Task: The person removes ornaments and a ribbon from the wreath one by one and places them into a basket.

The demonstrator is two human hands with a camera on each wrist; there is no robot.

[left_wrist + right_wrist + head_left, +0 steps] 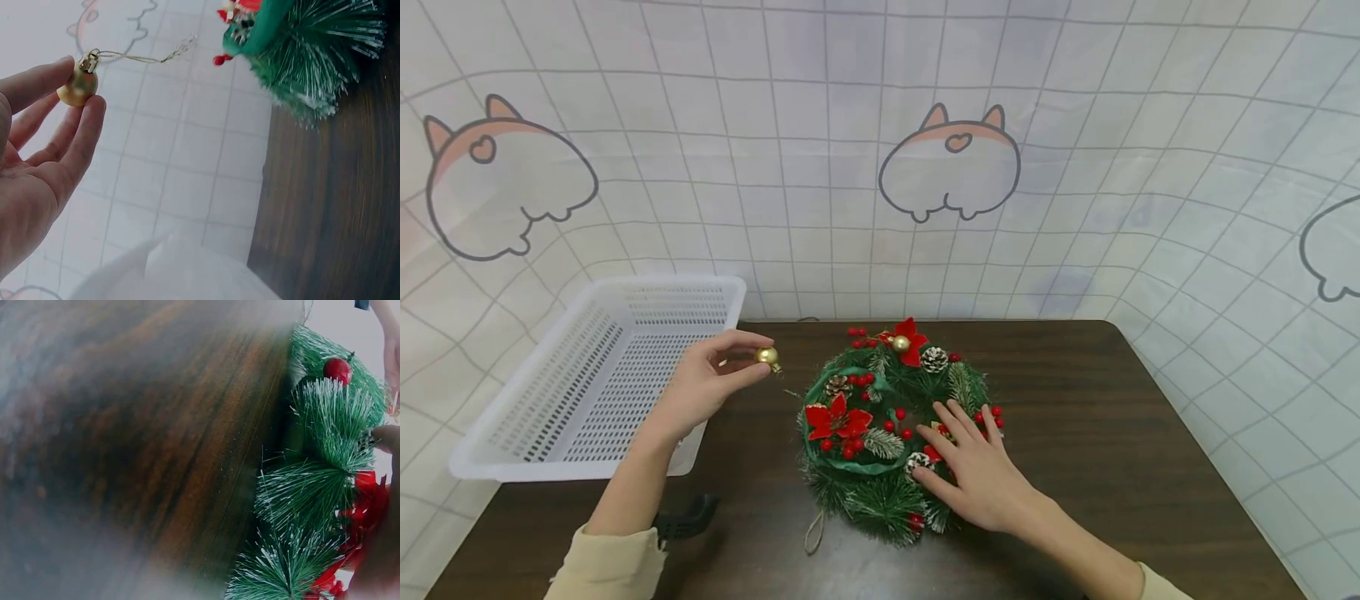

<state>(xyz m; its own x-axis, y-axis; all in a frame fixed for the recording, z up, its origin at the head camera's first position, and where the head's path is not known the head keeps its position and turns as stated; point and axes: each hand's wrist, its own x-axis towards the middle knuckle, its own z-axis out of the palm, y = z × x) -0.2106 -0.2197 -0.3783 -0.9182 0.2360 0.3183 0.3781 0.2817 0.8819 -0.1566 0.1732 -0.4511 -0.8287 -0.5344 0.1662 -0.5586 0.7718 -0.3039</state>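
We see the bauble, small and gold, off to the left of the wreath and well apart from it, up off the table. The left hand pinches it between thumb and fingers, and in the left wrist view we see its cord trailing towards the wreath.

The wreath lies flat, its needles green with frosted tips. The right hand rests on its right side, fingers spread wide and holding nothing we can make out. On the wreath we count a second gold ball at its far edge, on a red flower, along with another red flower, red berries, pine cones and a green ribbon.

A twine loop lies at the wreath's near edge. Left of the wreath stands a white basket. Under the wreath we have a dark wooden table, and beyond it hangs a gridded cloth with cartoon animals.
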